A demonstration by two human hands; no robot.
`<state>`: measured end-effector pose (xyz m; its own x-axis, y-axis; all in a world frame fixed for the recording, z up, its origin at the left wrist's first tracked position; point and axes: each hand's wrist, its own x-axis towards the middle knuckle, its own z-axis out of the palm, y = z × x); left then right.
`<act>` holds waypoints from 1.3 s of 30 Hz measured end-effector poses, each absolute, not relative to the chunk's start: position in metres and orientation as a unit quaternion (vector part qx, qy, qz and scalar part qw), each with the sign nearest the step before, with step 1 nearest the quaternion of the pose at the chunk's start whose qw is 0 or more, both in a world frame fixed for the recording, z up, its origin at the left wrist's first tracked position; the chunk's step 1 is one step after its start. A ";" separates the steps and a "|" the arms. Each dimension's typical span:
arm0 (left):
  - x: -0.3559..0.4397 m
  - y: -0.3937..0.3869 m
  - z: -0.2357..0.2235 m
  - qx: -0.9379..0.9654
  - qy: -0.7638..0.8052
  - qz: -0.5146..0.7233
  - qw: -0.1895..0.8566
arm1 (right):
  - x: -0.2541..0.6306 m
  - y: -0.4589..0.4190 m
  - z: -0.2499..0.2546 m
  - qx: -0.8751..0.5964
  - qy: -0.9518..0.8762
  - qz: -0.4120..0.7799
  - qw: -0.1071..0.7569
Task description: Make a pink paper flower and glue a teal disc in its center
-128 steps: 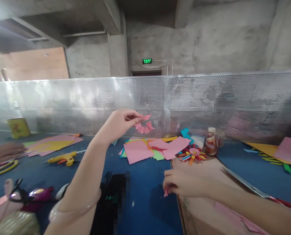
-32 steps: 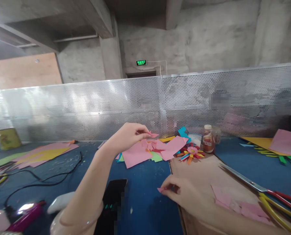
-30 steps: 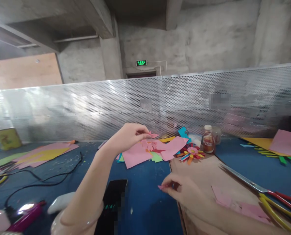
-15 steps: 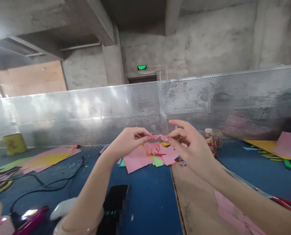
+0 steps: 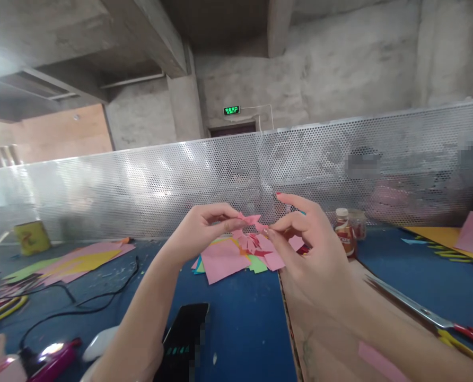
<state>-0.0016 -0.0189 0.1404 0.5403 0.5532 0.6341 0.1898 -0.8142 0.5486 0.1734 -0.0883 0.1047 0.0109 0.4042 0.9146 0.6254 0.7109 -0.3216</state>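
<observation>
Beyond the hands [image 5: 320,254], a perforated metal screen [image 5: 168,180] runs along the far edge of the blue tabletop [image 5: 244,329]. Behind it, a grey concrete wall [image 5: 356,74] bears a lit green exit sign [image 5: 231,110]; beams [image 5: 280,32] cross above, and a tan panel [image 5: 67,137] stands to the hands' left.

The flat blue desk [image 5: 244,323] carries overlapping multicoloured paper sheets [image 5: 224,262] near its far edge. A boxy yellow container [image 5: 32,237] stands farther left; a rectangular black phone [image 5: 186,323] lies toward the near edge.
</observation>
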 end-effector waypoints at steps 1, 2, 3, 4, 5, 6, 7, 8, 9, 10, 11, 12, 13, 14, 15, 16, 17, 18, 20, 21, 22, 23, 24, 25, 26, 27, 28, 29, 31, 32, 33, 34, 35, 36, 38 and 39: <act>-0.002 -0.019 0.141 0.853 0.218 0.425 0.211 | 0.173 -0.088 0.105 -0.376 -0.693 -0.095 0.607; -0.002 -0.020 0.141 0.855 0.219 0.421 0.209 | 0.173 -0.088 0.104 -0.382 -0.690 -0.095 0.608; -0.001 -0.020 0.141 0.857 0.221 0.418 0.206 | 0.173 -0.087 0.104 -0.384 -0.689 -0.093 0.608; -0.001 -0.021 0.141 0.858 0.222 0.415 0.204 | 0.173 -0.087 0.104 -0.382 -0.692 -0.085 0.606; -0.001 -0.022 0.141 0.860 0.223 0.412 0.203 | 0.173 -0.086 0.103 -0.378 -0.696 -0.076 0.606; 0.000 -0.022 0.141 0.862 0.224 0.408 0.202 | 0.173 -0.086 0.103 -0.373 -0.698 -0.067 0.607; 0.000 -0.023 0.141 0.864 0.223 0.405 0.201 | 0.173 -0.086 0.103 -0.368 -0.701 -0.061 0.608; 0.000 -0.023 0.141 0.865 0.222 0.402 0.201 | 0.173 -0.085 0.103 -0.364 -0.701 -0.059 0.610; 0.001 -0.024 0.142 0.867 0.222 0.399 0.201 | 0.172 -0.085 0.103 -0.361 -0.701 -0.061 0.612; 0.001 -0.024 0.142 0.867 0.222 0.397 0.201 | 0.172 -0.085 0.103 -0.361 -0.700 -0.065 0.613; 0.001 -0.024 0.142 0.868 0.223 0.396 0.202 | 0.172 -0.085 0.103 -0.360 -0.700 -0.070 0.613; 0.001 -0.025 0.142 0.868 0.224 0.395 0.203 | 0.172 -0.085 0.103 -0.359 -0.700 -0.073 0.613; 0.001 -0.025 0.142 0.868 0.225 0.393 0.203 | 0.172 -0.085 0.103 -0.358 -0.701 -0.076 0.612; 0.001 -0.026 0.142 0.868 0.226 0.392 0.202 | 0.171 -0.085 0.103 -0.359 -0.701 -0.078 0.611; 0.001 -0.026 0.142 0.869 0.228 0.391 0.200 | 0.171 -0.085 0.103 -0.360 -0.701 -0.080 0.610; 0.001 -0.026 0.142 0.869 0.229 0.390 0.199 | 0.171 -0.085 0.103 -0.360 -0.701 -0.083 0.610; 0.000 -0.027 0.142 0.869 0.230 0.390 0.198 | 0.171 -0.085 0.103 -0.361 -0.701 -0.085 0.609; 0.000 -0.027 0.142 0.869 0.230 0.390 0.197 | 0.171 -0.085 0.103 -0.362 -0.701 -0.088 0.608; 0.000 -0.027 0.143 0.869 0.230 0.391 0.197 | 0.171 -0.085 0.104 -0.365 -0.700 -0.091 0.607; 0.000 -0.027 0.143 0.869 0.230 0.392 0.196 | 0.171 -0.085 0.104 -0.367 -0.699 -0.090 0.608; 0.000 -0.027 0.143 0.869 0.230 0.392 0.196 | 0.171 -0.085 0.104 -0.370 -0.698 -0.088 0.607; 0.000 -0.027 0.143 0.869 0.229 0.392 0.194 | 0.171 -0.085 0.104 -0.372 -0.697 -0.086 0.607; 0.001 -0.027 0.143 0.870 0.228 0.391 0.193 | 0.171 -0.085 0.104 -0.371 -0.696 -0.085 0.609; 0.001 -0.027 0.143 0.871 0.228 0.391 0.193 | 0.171 -0.085 0.103 -0.370 -0.696 -0.082 0.610; 0.001 -0.028 0.143 0.871 0.228 0.390 0.192 | 0.171 -0.085 0.103 -0.367 -0.696 -0.080 0.612; 0.001 -0.028 0.143 0.872 0.228 0.390 0.191 | 0.171 -0.084 0.102 -0.362 -0.697 -0.076 0.614; 0.001 -0.028 0.143 0.872 0.228 0.390 0.189 | 0.171 -0.084 0.102 -0.358 -0.698 -0.071 0.616; 0.001 -0.029 0.143 0.872 0.228 0.391 0.187 | 0.171 -0.084 0.101 -0.354 -0.699 -0.066 0.618; 0.002 -0.030 0.143 0.873 0.226 0.391 0.183 | 0.171 -0.084 0.100 -0.350 -0.699 -0.064 0.620; 0.002 -0.030 0.143 0.874 0.226 0.391 0.181 | 0.171 -0.084 0.100 -0.350 -0.698 -0.066 0.622; 0.002 -0.030 0.143 0.874 0.226 0.391 0.180 | 0.170 -0.084 0.100 -0.349 -0.697 -0.069 0.622; 0.002 -0.030 0.143 0.875 0.225 0.390 0.179 | 0.170 -0.084 0.100 -0.347 -0.697 -0.070 0.624; 0.002 -0.030 0.144 0.875 0.226 0.389 0.179 | 0.170 -0.083 0.100 -0.343 -0.697 -0.067 0.626; 0.002 -0.031 0.144 0.875 0.226 0.388 0.180 | 0.170 -0.083 0.100 -0.338 -0.698 -0.060 0.628; 0.001 -0.031 0.144 0.876 0.226 0.386 0.179 | 0.169 -0.082 0.100 -0.332 -0.700 -0.045 0.631; 0.001 -0.031 0.144 0.877 0.226 0.385 0.178 | 0.168 -0.082 0.100 -0.331 -0.700 -0.042 0.632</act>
<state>0.0014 -0.0313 0.1442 0.6017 0.5336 0.5944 0.2597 -0.8344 0.4862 0.1685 -0.0822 0.0996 0.0169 0.4106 0.9117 0.5159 0.7775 -0.3597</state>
